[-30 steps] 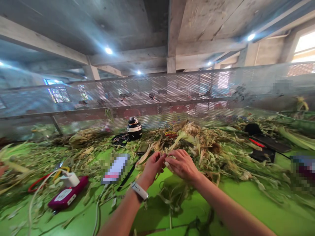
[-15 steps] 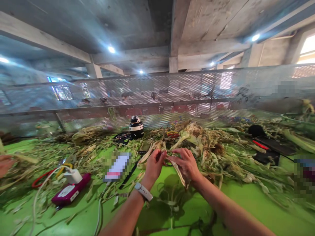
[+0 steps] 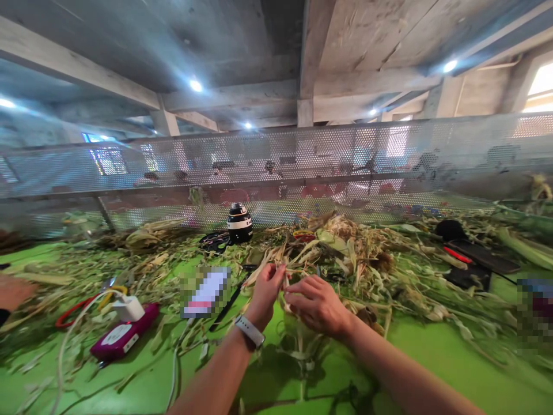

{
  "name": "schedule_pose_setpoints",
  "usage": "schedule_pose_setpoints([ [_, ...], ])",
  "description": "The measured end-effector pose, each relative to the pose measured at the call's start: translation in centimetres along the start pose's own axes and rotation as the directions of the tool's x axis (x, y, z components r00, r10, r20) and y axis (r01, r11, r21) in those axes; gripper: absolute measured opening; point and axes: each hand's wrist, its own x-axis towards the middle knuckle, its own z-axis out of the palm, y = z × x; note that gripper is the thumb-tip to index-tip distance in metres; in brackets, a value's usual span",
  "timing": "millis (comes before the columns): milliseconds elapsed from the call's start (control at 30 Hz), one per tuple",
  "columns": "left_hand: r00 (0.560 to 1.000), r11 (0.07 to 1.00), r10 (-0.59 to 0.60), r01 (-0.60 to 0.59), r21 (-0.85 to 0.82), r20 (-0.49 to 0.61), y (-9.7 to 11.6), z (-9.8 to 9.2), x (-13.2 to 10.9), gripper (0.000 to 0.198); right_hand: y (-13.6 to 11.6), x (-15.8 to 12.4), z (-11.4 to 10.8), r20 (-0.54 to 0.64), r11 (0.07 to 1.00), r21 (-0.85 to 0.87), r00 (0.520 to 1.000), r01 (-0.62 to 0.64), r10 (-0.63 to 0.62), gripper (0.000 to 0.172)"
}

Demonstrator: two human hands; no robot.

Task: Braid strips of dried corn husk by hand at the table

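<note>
My left hand (image 3: 264, 291), with a pale watch band (image 3: 249, 331) on its wrist, pinches the top of a thin strip of corn husk (image 3: 286, 281). Just below and to the right, my right hand (image 3: 317, 305) has its fingers curled in on the same strip; its fingertips are partly hidden. Under the hands a pale knotted husk piece (image 3: 301, 351) lies over the green tabletop (image 3: 415, 357). Behind them is a heap of dry corn husks (image 3: 341, 236), with longer husk leaves pointing toward my hands.
A black and white bottle (image 3: 239, 223) stands at the back, before a perforated metal screen (image 3: 276, 167). To the left lie a phone (image 3: 208, 294) and a purple power strip (image 3: 125, 333) with a white charger (image 3: 129, 310). Another person's hand (image 3: 15, 300) shows at the left edge.
My right hand has moved left and slightly down, closer to my left hand. The wide husk leaf that hung below it no longer shows. The other person's hand at far left has shifted.
</note>
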Motion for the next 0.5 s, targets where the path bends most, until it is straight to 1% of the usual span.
schedule_pose_setpoints([
  [67, 0.998, 1.000, -0.017, 0.015, -0.025, -0.063, -0.4, -0.6, 0.7, 0.042, -0.9, 0.3, -0.4, 0.037, 0.997, 0.066, 0.998, 0.042, -0.044, 0.022],
  [100, 0.994, 0.999, -0.024, 0.020, -0.034, -0.104, -0.5, -1.0, 1.1, 0.044, -1.4, 0.4, -0.6, 0.057, 0.992, 0.111, 0.996, 0.056, -0.062, 0.026],
  [200, 0.979, 0.999, -0.013, 0.005, -0.041, -0.202, -0.5, -1.9, 2.0, 0.046, -2.2, 0.7, -1.1, 0.096, 0.953, 0.292, 0.989, 0.079, -0.111, 0.050],
  [233, 0.978, 0.999, -0.006, -0.002, -0.042, -0.206, -0.4, -2.1, 2.1, 0.046, -2.2, 0.7, -1.3, 0.091, 0.934, 0.351, 0.991, 0.061, -0.099, 0.052],
  [267, 0.980, 0.999, 0.001, -0.009, -0.043, -0.197, -0.3, -2.2, 2.1, 0.045, -2.1, 0.6, -1.3, 0.063, 0.919, 0.393, 0.997, 0.015, -0.043, 0.049],
  [300, 0.984, 0.999, 0.008, -0.016, -0.041, -0.176, -0.2, -2.2, 2.1, 0.044, -1.9, 0.5, -1.4, 0.016, 0.909, 0.413, 0.998, -0.056, 0.054, 0.043],
  [333, 0.990, 0.999, 0.016, -0.020, -0.028, -0.144, -0.1, -2.1, 2.0, 0.043, -1.6, 0.4, -1.3, -0.042, 0.903, 0.405, 0.984, -0.141, 0.173, 0.036],
  [367, 0.994, 1.000, 0.023, -0.024, -0.005, -0.107, 0.0, -1.9, 1.8, 0.041, -1.2, 0.2, -1.2, -0.087, 0.901, 0.370, 0.958, -0.224, 0.274, 0.032],
  [400, 0.997, 0.999, 0.031, -0.030, 0.022, -0.073, 0.1, -1.7, 1.6, 0.039, -0.8, 0.1, -1.0, -0.110, 0.905, 0.312, 0.936, -0.288, 0.336, 0.030],
  [433, 0.998, 0.998, 0.039, -0.036, 0.050, -0.047, 0.1, -1.4, 1.3, 0.037, -0.5, 0.0, -0.7, -0.102, 0.915, 0.236, 0.928, -0.327, 0.358, 0.030],
  [467, 0.999, 0.996, 0.047, -0.045, 0.075, -0.026, 0.1, -1.1, 1.1, 0.035, -0.2, -0.1, -0.4, -0.059, 0.928, 0.154, 0.934, -0.339, 0.351, 0.031],
  [500, 0.998, 0.994, 0.056, -0.054, 0.094, -0.011, 0.0, -0.9, 0.9, 0.033, 0.0, -0.2, -0.1, 0.013, 0.938, 0.084, 0.942, -0.336, 0.336, 0.033],
])
